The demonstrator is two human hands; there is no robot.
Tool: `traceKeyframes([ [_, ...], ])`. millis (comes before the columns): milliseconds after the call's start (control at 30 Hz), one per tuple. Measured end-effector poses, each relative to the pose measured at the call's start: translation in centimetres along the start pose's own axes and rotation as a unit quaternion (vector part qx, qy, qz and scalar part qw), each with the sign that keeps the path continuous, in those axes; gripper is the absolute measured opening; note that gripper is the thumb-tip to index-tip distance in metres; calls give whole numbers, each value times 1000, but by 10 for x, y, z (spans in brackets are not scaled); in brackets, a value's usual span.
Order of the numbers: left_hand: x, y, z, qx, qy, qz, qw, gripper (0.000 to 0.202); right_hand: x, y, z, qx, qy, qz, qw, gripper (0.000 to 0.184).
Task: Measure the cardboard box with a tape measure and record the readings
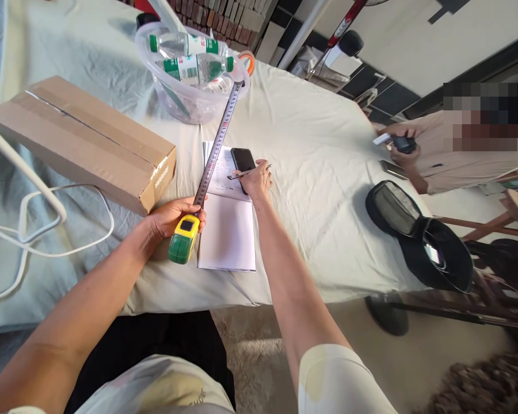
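A green and yellow tape measure (183,238) is in my left hand (172,215), the fingers closed around its mouth end. Its blade (216,146) is drawn out and slants up and right to the rim of a plastic basin. Pinched in my right hand (256,181) is a pen (250,171), its tip pointing left over the written page. That hand rests at the lower end of a black phone (243,161), which lies on the upper page of an open notebook (227,233). Handwriting covers part of the upper page; the lower page is blank.
A closed cardboard box (86,138) lies left of the notebook, near a white cable (107,207). The clear basin (176,106) holds several plastic bottles (190,66), with orange tape (247,62) behind it. An open black case (414,236) sits right. Another person (440,155) holds a dark object.
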State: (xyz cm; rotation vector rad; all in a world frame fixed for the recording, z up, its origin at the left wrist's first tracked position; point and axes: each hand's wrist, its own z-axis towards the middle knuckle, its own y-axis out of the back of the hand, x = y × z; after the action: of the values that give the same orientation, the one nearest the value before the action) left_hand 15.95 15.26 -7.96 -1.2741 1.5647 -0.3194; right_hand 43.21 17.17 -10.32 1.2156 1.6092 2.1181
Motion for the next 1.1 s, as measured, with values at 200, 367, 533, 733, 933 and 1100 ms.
traceKeyframes([
  [200,0,-1,-1,0,2,-2,1000,51,11,1,-6,-12,-24,19,999,68],
  [367,0,-2,-1,-7,0,-5,1000,44,11,5,-8,-12,-21,40,999,77],
  [533,-2,-7,-4,-17,3,-1,1000,44,-3,13,-20,-66,22,138,988,67],
  [733,0,-9,-6,-24,4,-15,1000,46,-50,13,-47,-191,63,301,932,46],
  [933,0,-9,-8,-29,-4,-9,1000,43,-81,5,-46,-218,-19,388,895,36],
  [1100,1,-9,-9,-29,-15,-10,999,40,-78,4,-44,-203,-11,383,901,33],
])
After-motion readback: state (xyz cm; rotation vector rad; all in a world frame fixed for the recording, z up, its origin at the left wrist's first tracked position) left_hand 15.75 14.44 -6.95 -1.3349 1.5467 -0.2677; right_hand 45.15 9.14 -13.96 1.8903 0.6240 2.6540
